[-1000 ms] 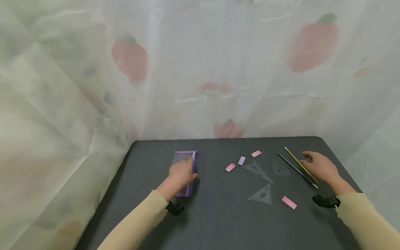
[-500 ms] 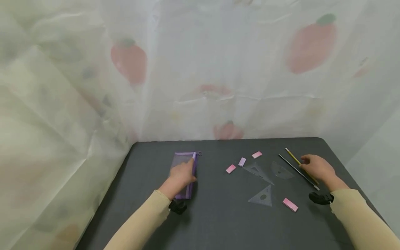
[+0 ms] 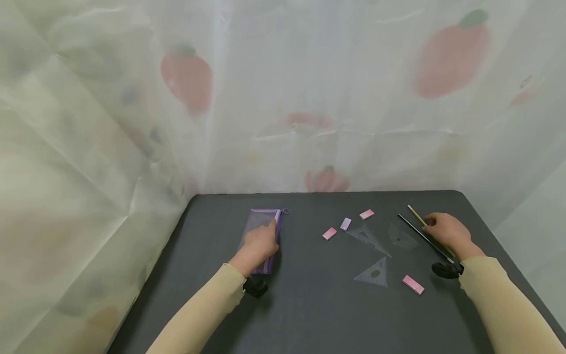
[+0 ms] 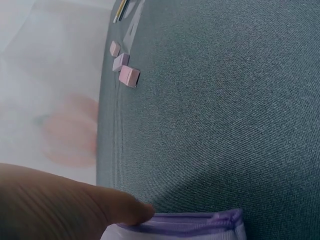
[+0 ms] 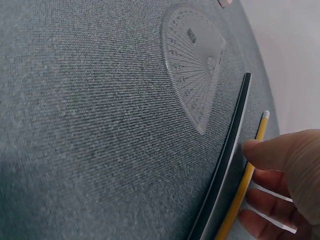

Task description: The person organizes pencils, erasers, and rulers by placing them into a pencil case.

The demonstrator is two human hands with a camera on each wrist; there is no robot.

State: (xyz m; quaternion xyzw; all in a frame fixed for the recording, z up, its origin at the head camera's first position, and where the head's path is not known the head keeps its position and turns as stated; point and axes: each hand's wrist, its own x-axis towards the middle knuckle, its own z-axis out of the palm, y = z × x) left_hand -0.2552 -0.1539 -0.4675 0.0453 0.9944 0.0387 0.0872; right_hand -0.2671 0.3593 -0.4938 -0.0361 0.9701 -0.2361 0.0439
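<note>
- Right hand (image 3: 448, 232): located near the right edge of the surface (image 3: 309, 314). Thumb overlaps the yellow pencil (image 5: 232, 210); fingers are curled on its opposite side. Whether they grasp it firmly cannot be told.
- Yellow pencil: lies flat. Long axis runs diagonally; the pale-tipped end points to the far edge, slightly left, and the other end points to the near right corner.
- Dark rod (image 3: 424, 237): lies just left of the yellow pencil, long axis nearly parallel.
- Protractor (image 5: 192, 65): lies flat, left of the dark rod.
- Left hand (image 3: 258, 243): rests on the purple pouch (image 3: 261, 221), index finger extended, unclenched as far as visible; remaining fingers are hidden.
- Purple pouch: lies left of centre. Long axis runs from far edge toward near edge; zipper side faces the right edge.
</note>
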